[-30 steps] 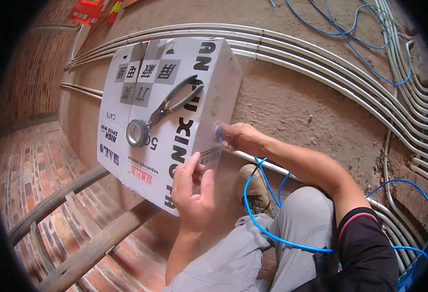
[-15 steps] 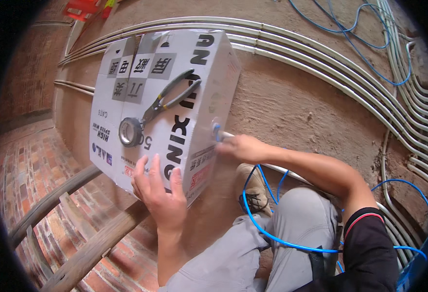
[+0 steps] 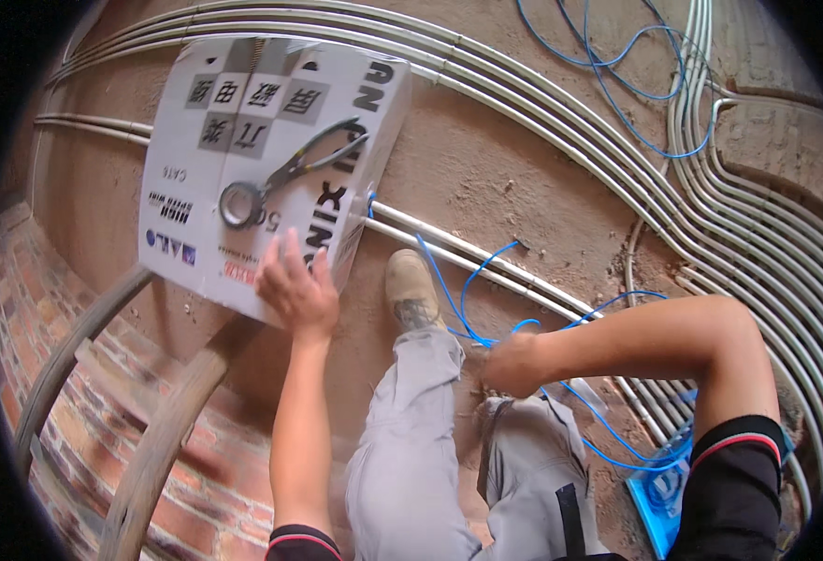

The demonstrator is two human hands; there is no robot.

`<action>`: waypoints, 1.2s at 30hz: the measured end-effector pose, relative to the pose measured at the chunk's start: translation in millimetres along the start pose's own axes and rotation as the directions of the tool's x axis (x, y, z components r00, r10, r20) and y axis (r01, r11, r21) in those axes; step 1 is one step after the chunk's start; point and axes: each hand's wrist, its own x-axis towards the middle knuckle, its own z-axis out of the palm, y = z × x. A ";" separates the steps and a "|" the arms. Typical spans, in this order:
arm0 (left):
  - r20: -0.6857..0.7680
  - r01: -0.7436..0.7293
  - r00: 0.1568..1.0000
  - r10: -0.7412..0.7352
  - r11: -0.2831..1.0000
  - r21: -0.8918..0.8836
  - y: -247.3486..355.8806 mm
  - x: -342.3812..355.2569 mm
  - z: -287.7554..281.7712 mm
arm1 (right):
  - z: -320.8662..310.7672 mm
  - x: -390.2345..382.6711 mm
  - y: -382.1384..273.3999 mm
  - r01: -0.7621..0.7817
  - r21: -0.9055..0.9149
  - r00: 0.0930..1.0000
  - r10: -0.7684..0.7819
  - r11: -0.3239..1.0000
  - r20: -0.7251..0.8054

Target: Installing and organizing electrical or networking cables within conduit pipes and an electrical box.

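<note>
A white cardboard cable box (image 3: 182, 154) with black lettering stands on the floor. My left hand (image 3: 299, 290) rests with spread fingers against its near edge. On the box lie wire pliers (image 3: 313, 154) with dark, yellow-trimmed handles and a roll of dark tape (image 3: 240, 204). Blue cable (image 3: 371, 206) shows at a hole in the box's right side. My right hand (image 3: 514, 365), slightly blurred, is closed above my right knee where strands of blue network cable (image 3: 463, 323) come together; its fingertips are partly hidden.
White conduit pipes (image 3: 561, 154) run in rows along the dirt floor and bend down the right side. Loose blue cable (image 3: 599, 65) lies at the far right. A bright blue package (image 3: 655, 510) sits beside my right arm. Wooden rails (image 3: 173, 425) and brickwork (image 3: 75, 393) are at left.
My right hand has moved from the box's side back toward my knee, together with blue cable. My left hand stays at the box's near edge. The view has shifted.
</note>
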 end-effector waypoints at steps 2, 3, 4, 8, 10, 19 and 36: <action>0.023 0.033 0.999 -0.033 0.999 0.006 0.3 1.6 -0.8 | 7.6 -15.7 -4.4 -0.351 -0.272 0.936 0.335 0.896 -0.104; 0.019 0.060 0.998 -0.060 0.998 -0.002 3.7 5.2 -3.8 | 10.8 -26.2 7.5 -0.444 -0.333 0.893 0.441 0.832 -0.091; 0.049 0.089 0.995 -0.088 0.996 -0.031 15.1 10.0 -3.6 | 24.5 -43.5 23.6 -0.603 -0.359 0.788 0.602 0.712 -0.129; 0.133 0.292 0.955 -0.266 0.927 -0.237 20.0 63.3 -45.8 | 6.7 -109.2 17.3 -0.676 -0.162 0.735 0.643 0.719 -0.215; 0.171 0.277 0.954 -0.245 0.940 -0.200 3.6 97.3 -62.6 | -22.3 -115.5 -11.6 -0.605 0.368 0.673 0.700 0.706 -0.237; 0.526 0.268 0.831 -0.180 0.959 -0.095 -44.9 160.1 -46.3 | -110.4 -88.4 -74.9 -0.300 0.538 0.496 0.610 0.788 -0.618; 0.975 0.369 -0.006 -0.222 -0.907 -0.204 -69.7 14.2 -104.1 | -262.1 -105.6 -17.2 -0.257 0.451 0.242 0.509 0.855 -0.826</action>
